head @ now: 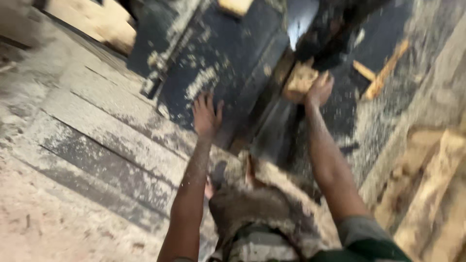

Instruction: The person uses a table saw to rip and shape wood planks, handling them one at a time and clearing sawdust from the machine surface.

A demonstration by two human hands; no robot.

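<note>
My left hand [206, 115] rests flat, fingers spread, on the dusty edge of a dark metal machine table [228, 53]. My right hand [319, 90] reaches farther forward and grips a small pale wooden block [300, 79] near the machine's dark central part. Sawdust covers my arms and my lap. The frame is blurred by motion.
Grey sawdust-coated planks [97, 140] lie to the left. Wooden offcuts [383, 73] sit on the dark surface at the upper right. A heap of pale rough timber [432, 189] fills the right edge. Another light wood piece [235, 6] shows at the top.
</note>
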